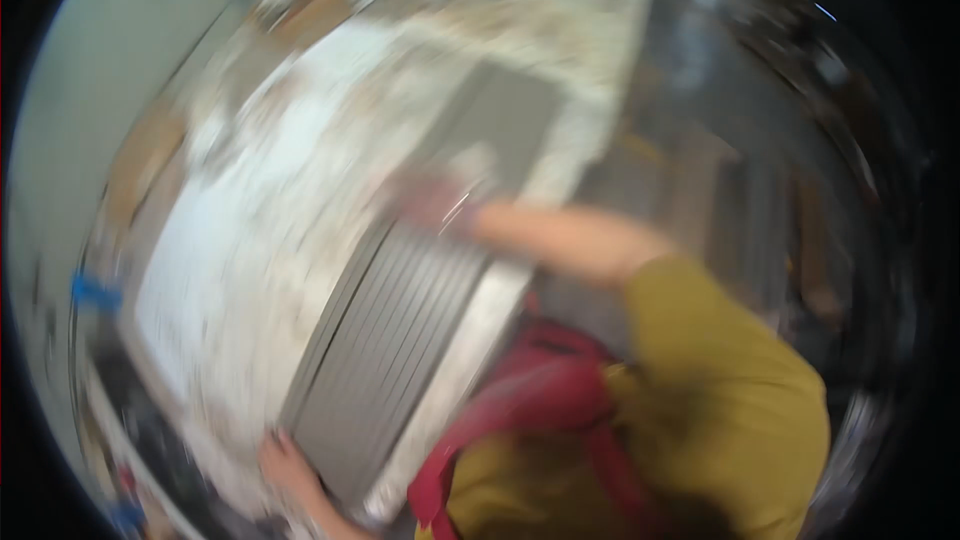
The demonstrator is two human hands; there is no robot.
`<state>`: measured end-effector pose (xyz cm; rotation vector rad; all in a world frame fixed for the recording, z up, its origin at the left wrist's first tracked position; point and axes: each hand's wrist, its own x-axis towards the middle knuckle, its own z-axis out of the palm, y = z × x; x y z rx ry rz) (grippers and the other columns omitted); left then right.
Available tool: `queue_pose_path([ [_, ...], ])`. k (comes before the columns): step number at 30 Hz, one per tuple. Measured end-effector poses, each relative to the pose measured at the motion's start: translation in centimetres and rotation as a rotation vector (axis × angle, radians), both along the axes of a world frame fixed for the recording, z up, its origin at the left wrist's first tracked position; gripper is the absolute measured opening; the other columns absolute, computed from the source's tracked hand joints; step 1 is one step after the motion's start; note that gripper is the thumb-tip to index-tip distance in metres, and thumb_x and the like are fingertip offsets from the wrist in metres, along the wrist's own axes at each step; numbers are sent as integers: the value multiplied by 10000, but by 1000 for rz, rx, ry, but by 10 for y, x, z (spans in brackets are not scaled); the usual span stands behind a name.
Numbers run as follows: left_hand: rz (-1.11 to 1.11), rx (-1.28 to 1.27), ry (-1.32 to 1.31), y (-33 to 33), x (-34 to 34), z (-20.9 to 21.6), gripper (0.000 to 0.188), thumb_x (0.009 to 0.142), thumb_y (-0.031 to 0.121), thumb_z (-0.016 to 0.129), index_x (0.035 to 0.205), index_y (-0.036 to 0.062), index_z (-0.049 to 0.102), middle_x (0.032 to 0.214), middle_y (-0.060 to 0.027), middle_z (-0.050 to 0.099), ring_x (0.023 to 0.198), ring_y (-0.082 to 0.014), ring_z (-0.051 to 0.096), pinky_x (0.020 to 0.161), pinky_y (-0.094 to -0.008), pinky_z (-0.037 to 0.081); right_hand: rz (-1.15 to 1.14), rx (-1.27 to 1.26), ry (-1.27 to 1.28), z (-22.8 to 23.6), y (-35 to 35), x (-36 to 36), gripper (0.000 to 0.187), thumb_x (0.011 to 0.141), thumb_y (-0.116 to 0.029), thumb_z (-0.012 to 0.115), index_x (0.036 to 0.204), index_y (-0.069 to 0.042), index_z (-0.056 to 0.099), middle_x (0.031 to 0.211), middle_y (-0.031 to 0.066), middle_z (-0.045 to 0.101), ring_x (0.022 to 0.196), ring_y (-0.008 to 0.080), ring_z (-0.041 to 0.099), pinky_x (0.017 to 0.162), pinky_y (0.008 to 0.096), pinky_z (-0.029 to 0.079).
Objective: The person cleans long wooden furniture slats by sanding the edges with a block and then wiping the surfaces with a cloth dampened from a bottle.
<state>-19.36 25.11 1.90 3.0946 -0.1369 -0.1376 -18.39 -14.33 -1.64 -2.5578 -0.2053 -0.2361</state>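
Lying beneath the right hand (432, 197): a grey slab (398, 325).

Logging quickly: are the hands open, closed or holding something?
Left hand: at the panel's near corner; grip cannot be told.
Right hand: blurred over the panel; open or closed cannot be told.

1. There is room over the pale counter (225, 275), left of the grey slab (390, 345).
2. The blurry right hand (432, 198) blocks the way along the slab.
3. The left hand (288, 464) blocks its near left corner.
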Motion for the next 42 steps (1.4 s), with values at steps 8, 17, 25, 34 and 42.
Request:
queue_pose_path([
  [8, 337, -968, -78, 99, -21, -71, 429, 964, 247, 491, 1337, 35, 466, 1290, -123, 559, 1199, -254, 489, 1047, -346, 338, 429, -198, 87, 23, 182, 5, 300, 912, -274, 531, 1129, -79, 601, 1098, 152, 611, 961, 285, 618, 770, 417, 526],
  [17, 284, -1793, -48, 89, -23, -108, 642, 991, 533, 282, 1385, 47, 427, 1381, -112, 484, 1241, -233, 456, 1087, -360, 301, 171, -294, -180, -16, -24, 8, 384, 863, -228, 610, 1222, -95, 585, 1182, 190, 593, 1047, 383, 572, 923, 480, 452],
  [25, 531, -2172, -19, 83, -27, -106, 686, 1003, 550, 221, 1413, 22, 375, 1402, -134, 449, 1242, -249, 467, 1070, -387, 346, 860, -157, -121, 2, 279, 19, 305, 829, -277, 626, 1074, -100, 583, 1149, 140, 595, 1022, 342, 598, 798, 464, 508],
  [34, 348, -1828, -172, 86, -24, -105, 874, 933, 701, 132, 1456, 26, 316, 1398, -140, 474, 1306, -249, 408, 1117, -341, 229, 571, -285, 27, 11, 189, 42, 359, 825, -235, 643, 1179, -195, 593, 977, 97, 613, 866, 310, 624, 764, 455, 504],
  [42, 232, -1909, -352, 104, -14, -129, 734, 985, 571, 287, 1508, 69, 175, 1380, -197, 477, 1267, -245, 462, 1059, -352, 355, 824, -216, 148, 25, 365, 45, 248, 881, -265, 557, 1103, -162, 596, 1021, 93, 613, 956, 290, 606, 871, 488, 466],
])
